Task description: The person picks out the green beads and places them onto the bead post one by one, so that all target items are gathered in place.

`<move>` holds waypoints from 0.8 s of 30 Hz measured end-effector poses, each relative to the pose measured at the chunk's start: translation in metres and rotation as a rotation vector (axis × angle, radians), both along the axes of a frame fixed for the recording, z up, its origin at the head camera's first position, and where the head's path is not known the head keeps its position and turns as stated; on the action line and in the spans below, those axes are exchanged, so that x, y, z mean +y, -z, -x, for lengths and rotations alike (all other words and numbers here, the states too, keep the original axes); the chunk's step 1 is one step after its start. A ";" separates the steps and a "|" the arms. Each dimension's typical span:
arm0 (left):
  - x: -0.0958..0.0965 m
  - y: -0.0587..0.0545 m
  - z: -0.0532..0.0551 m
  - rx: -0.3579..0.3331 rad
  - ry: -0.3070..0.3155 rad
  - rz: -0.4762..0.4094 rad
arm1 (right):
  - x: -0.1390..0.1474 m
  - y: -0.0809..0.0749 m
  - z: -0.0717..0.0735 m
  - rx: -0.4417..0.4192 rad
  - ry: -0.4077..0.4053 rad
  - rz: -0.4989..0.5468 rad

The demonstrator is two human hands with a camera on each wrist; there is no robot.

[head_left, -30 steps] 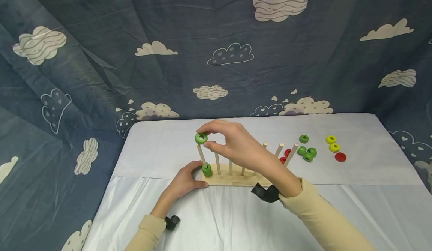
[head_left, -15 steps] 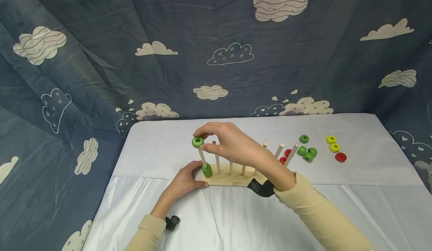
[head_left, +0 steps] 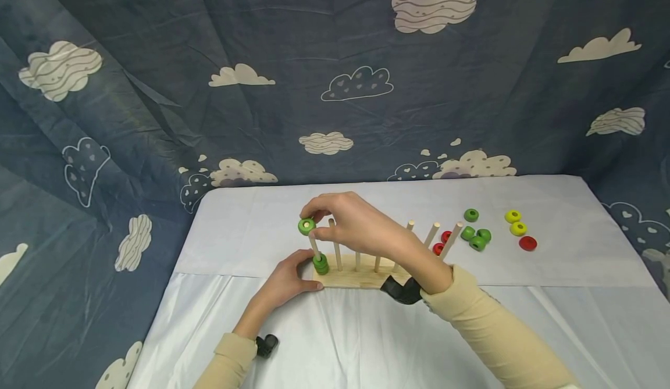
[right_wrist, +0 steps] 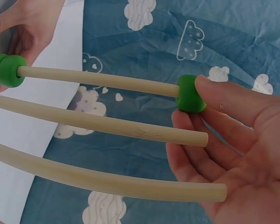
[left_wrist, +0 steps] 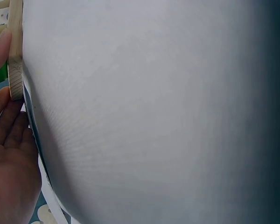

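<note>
My right hand (head_left: 358,223) pinches a green bead (right_wrist: 190,94) between thumb and fingers at the top of the leftmost peg (right_wrist: 98,80). In the head view, the peg's tip shows in the bead's hole, so the bead is around it. Lower on that peg sits a short stack of green beads (head_left: 321,265). My left hand (head_left: 285,279) grips the left end of the wooden peg board (head_left: 348,281), with the thumb along its near side and the fingers around its end. The board stands upright on the white cloth, and its right part is partly hidden by my right arm.
To the right lie several loose green beads (head_left: 477,242), two yellow beads (head_left: 518,229) and a red bead (head_left: 528,243). More red beads (head_left: 438,249) show behind the right-hand pegs (head_left: 451,241). A dark cloud-print curtain (head_left: 335,116) hangs behind the table.
My right hand has moved slightly left and down with the green bead, from above the leftmost peg onto its tip. My left hand has stayed on the board's end.
</note>
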State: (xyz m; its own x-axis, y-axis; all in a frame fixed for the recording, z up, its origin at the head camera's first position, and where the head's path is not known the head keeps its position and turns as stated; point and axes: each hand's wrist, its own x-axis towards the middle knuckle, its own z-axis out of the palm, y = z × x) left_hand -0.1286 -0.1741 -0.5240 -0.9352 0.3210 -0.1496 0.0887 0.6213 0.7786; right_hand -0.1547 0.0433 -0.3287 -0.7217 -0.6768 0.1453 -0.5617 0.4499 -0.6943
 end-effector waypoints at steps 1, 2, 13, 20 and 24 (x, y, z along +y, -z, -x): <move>0.000 0.000 0.000 -0.001 0.000 0.000 | 0.000 0.000 0.000 0.001 0.001 -0.005; 0.000 0.000 0.000 -0.002 0.000 -0.001 | 0.000 0.001 0.000 0.002 0.000 -0.009; 0.000 0.000 0.000 -0.007 -0.010 0.003 | 0.002 -0.001 -0.001 0.007 0.008 -0.012; 0.001 -0.001 0.000 -0.011 -0.009 -0.005 | 0.010 -0.004 -0.010 0.069 0.017 0.111; 0.001 -0.002 0.000 -0.016 -0.012 -0.001 | 0.015 -0.004 -0.018 0.118 -0.012 0.191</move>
State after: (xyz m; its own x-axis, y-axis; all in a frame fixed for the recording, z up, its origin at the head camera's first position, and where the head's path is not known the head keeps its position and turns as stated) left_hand -0.1286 -0.1734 -0.5223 -0.9364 0.3099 -0.1645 0.0685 0.6215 0.7804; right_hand -0.1367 0.0580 -0.3249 -0.6838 -0.6375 0.3550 -0.6490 0.3089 -0.6953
